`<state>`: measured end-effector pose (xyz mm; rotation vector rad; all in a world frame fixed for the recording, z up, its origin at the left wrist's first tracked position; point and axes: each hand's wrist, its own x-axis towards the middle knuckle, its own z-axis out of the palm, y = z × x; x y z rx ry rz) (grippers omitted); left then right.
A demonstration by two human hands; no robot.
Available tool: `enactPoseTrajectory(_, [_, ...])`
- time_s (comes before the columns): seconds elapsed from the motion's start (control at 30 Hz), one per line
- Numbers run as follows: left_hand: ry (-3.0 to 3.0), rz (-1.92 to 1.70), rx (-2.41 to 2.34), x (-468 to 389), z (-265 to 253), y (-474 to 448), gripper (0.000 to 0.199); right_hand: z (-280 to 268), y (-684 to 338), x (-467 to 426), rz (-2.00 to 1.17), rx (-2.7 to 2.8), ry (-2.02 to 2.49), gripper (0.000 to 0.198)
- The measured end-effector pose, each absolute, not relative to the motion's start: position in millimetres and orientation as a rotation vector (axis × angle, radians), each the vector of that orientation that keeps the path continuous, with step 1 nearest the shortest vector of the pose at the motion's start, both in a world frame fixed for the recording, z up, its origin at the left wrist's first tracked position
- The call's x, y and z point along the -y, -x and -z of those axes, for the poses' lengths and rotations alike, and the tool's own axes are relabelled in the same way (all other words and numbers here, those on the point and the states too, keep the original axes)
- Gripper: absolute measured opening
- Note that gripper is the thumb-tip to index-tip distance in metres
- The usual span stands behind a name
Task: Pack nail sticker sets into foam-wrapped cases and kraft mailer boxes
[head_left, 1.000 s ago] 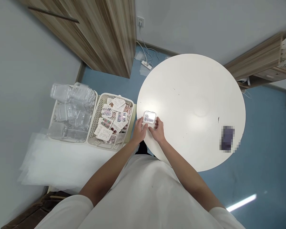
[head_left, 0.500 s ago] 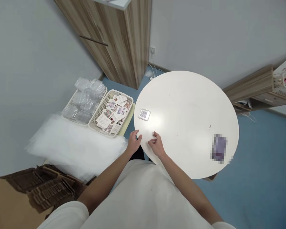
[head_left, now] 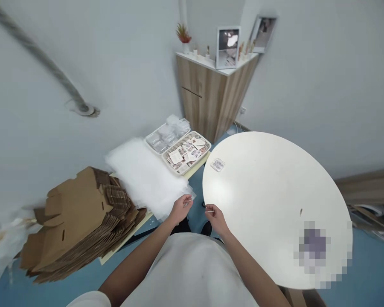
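My left hand (head_left: 181, 209) hovers by the near right corner of a stack of clear plastic bags (head_left: 144, 175). Its fingers are half curled with a gap to the thumb, and nothing shows in them. Over the left edge of the round white table (head_left: 259, 192) is my right hand (head_left: 216, 218), fingers loosely bent and apart, holding nothing. A small clear plastic box with patterned contents (head_left: 217, 165) lies on the table near its far left edge, beyond both hands.
Left of the table, one white basket holds printed cards (head_left: 187, 153) and another clear plastic boxes (head_left: 166, 135). Flattened brown cardboard boxes (head_left: 80, 221) are piled at the left. A wooden cabinet (head_left: 208, 98) stands in the corner. A blurred purple item (head_left: 315, 244) sits on the table's right.
The view has swung left and up, bringing the cardboard pile and the cabinet top into sight. My left hand is now nearer the plastic bags; both hands have left the small box's side.
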<state>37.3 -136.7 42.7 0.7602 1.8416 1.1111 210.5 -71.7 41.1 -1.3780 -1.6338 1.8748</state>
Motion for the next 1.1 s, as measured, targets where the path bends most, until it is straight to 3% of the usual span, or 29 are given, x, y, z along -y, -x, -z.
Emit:
enactPoseTrajectory(0.27, [-0.635, -1.247, -2.001, 185.0, -46.8, 22.6, 0.033, -35.1, -136.0, 74.3, -1.889, 1.893, 1.197, 0.034])
enactPoseTrajectory(0.5, [-0.672, -1.109, -2.131, 206.4, -28.4, 52.1, 0.033, -23.4, -79.8, 86.8, -1.882, 2.101, 1.129, 0.036])
enactPoseTrajectory(0.67, [-0.674, -1.096, -2.087, 192.7, -26.9, 60.0, 0.036, -19.6, -59.0, 82.9, -1.735, 2.289, 1.16, 0.036])
enactPoseTrajectory(0.87, [-0.564, -1.19, -2.059, 161.0, -28.6, 70.3, 0.04, -9.3, -11.4, 56.0, -1.644, 2.447, 1.137, 0.05])
enactPoseTrajectory(1.1, [-0.15, -1.138, -2.06, 119.0, -3.9, 93.9, 0.053, 15.4, 31.9, 41.8, -1.6, 2.633, 1.104, 0.058])
